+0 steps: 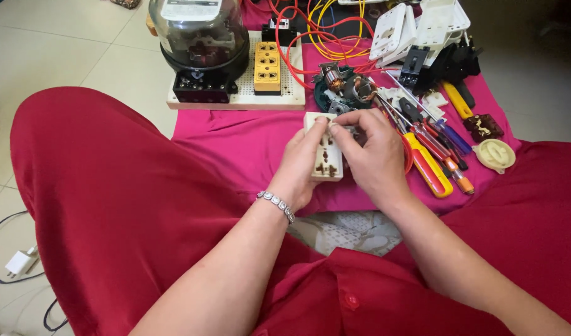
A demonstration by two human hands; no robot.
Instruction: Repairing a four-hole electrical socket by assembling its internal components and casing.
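At the centre of the frame both hands meet on a cream socket block, a small upright slab with slotted outlets down its face; the left hand wraps it from the left side, thumb lying across its upper edge, a beaded bracelet on the wrist just below; the right hand closes on it from the right, fingertips pinched at the block's top right corner; so the block sits between the two palms, held by both, above a pink cloth spread on the tiled floor; red-clothed knees fill the lower left and lower right of the frame. Just right of the right hand lies a cluster of screwdrivers with red, yellow and blue handles, near but not touching the hand as far as can be told; a round cream plug cap rests further right. Directly above the hands, a small motor core with copper windings sits on the cloth; in the upper left stands a glass-domed meter on a white perforated board, beside an orange socket strip; red and yellow wires loop at the top centre; white switch plates are piled in the upper right; a white charger lies at the lower left edge.
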